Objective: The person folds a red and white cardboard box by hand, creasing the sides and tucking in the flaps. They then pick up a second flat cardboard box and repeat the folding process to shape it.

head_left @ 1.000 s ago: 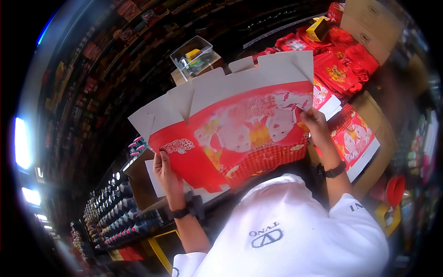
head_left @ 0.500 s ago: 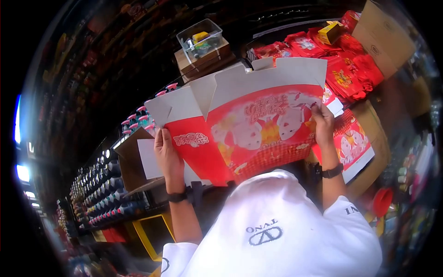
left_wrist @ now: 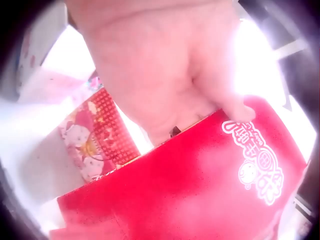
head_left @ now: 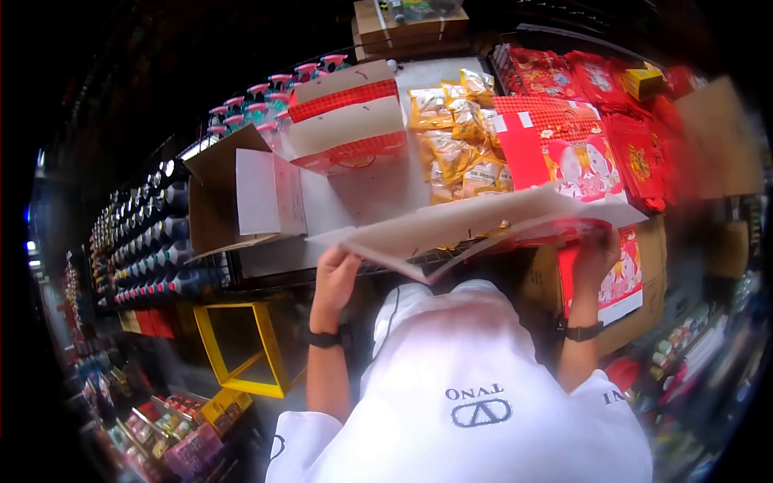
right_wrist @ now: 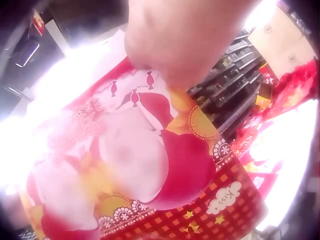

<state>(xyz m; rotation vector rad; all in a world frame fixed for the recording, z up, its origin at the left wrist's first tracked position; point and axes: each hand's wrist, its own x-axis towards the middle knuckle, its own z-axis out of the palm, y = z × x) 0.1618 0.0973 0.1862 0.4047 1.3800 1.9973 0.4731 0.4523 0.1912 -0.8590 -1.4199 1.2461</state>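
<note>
A printed red and white carton (head_left: 475, 219) is held between both hands at chest height, seen nearly edge-on in the head view, with a fold at its middle. The left hand (head_left: 334, 282) pinches its left end; in the left wrist view, the thumb of the left hand (left_wrist: 175, 65) lies over the red panel (left_wrist: 165, 185) with white lettering. At the other end the right hand (head_left: 596, 258) grips the carton. In the right wrist view the right hand (right_wrist: 185, 40) is at the edge of the panel with printed cartoon figures (right_wrist: 135, 155); its fingertips are hidden.
On the table (head_left: 322, 197) stand an opened red box (head_left: 346, 121), gold packets (head_left: 459, 145) and flat printed cartons (head_left: 576, 153). Red bags (head_left: 636, 153) lie right, an open brown box (head_left: 213, 193) left. Bottles (head_left: 161, 233) and a yellow frame (head_left: 278, 350) are further left.
The carton has dropped towards the body and tipped from facing the head camera to nearly edge-on, folding at its middle. The head view has shifted, revealing the tabletop. Both hands still hold the carton.
</note>
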